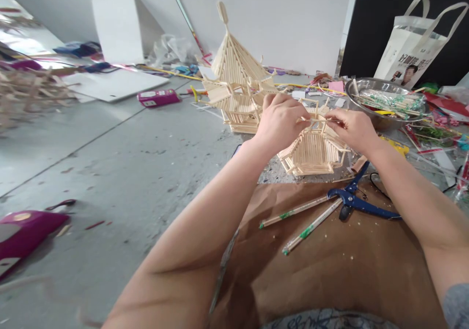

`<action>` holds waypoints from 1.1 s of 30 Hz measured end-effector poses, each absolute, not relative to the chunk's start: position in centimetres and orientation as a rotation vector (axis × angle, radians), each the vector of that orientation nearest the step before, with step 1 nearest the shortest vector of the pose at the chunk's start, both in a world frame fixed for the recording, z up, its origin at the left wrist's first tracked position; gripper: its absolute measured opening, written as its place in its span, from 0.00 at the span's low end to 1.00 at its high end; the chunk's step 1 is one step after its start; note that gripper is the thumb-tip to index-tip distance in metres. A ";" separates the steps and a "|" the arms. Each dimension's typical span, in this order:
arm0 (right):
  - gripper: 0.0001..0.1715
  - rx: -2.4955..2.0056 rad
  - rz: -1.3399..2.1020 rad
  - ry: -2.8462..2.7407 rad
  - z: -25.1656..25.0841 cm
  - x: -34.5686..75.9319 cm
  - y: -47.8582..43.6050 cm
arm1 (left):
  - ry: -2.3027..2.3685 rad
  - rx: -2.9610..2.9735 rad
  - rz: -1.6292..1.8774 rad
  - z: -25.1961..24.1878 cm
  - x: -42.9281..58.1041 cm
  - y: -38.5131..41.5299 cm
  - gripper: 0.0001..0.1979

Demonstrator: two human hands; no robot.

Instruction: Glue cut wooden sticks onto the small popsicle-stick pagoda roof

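Note:
Between my left hand [282,116] and my right hand [351,126] runs a thin wooden stick [318,120], its ends pinched in the fingertips of both. The stick lies over the far upper side of a low, many-sided frame [311,151] built from pale wooden sticks; whether it touches the frame I cannot tell. Just behind my left hand stands a taller pagoda-like stick model [238,60] with a pointed roof, partly hidden by that hand. Nearer to me, a blue hand cutter [351,199] lies with its handles apart, beside two wrapped pairs of chopsticks [311,227].
Brown paper [330,280] covers the floor before me. A metal bowl [384,116] of wrapped chopsticks stands at the right, near a white tote bag [406,51]. Purple devices [159,98] lie at the left. A stick pile [32,92] spreads at the far left.

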State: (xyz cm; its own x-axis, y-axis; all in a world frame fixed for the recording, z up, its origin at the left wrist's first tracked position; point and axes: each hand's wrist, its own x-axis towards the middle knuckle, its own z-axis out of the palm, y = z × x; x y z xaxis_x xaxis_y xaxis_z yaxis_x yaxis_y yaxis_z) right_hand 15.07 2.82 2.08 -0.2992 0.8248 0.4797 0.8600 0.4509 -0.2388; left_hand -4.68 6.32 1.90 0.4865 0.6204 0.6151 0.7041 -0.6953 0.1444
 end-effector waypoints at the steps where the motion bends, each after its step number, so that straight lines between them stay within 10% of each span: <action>1: 0.15 -1.410 -0.087 -2.167 2.1 15.1 2.8 | -1.151 -2.596 -1.001 1.9 -4.7 6.4 0.05; 33: 0.15 -1.558 -0.194 -2.167 2.7 14.4 2.5 | -1.103 -2.622 -0.778 3.2 -2.6 5.1 0.06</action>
State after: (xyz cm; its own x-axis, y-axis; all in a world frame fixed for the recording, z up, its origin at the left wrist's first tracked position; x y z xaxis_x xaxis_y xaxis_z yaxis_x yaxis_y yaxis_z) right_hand 14.41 2.50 2.72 -0.2516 0.8601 0.4437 0.9254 0.3480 -0.1500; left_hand -2.58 5.08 3.24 0.5848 0.6084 0.5365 0.7094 -0.7043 0.0255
